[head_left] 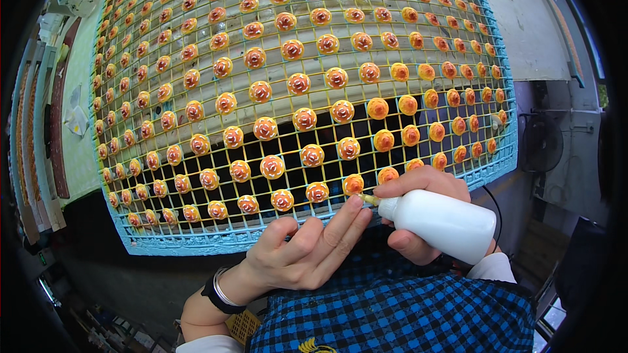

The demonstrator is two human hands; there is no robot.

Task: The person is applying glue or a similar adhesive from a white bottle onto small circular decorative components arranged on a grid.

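My right hand is closed around a white squeeze bottle, tilted with its narrow yellowish nozzle pointing left. The nozzle tip is at the near edge of a small round orange flower-shaped piece in the front row. Below it my left hand is open, two fingers stretched out, their tips beside the nozzle; its other fingers are partly bent. A wire rack with yellow wires and a light blue rim carries the pieces in rows. Many pieces, such as a marked piece, bear white dashes; plainer orange ones lie to the right.
Beneath the far part of the rack is a pale, stained surface. A light green table stands at the left, and a dark fan at the right. A yellow plastic crate shows below my left forearm.
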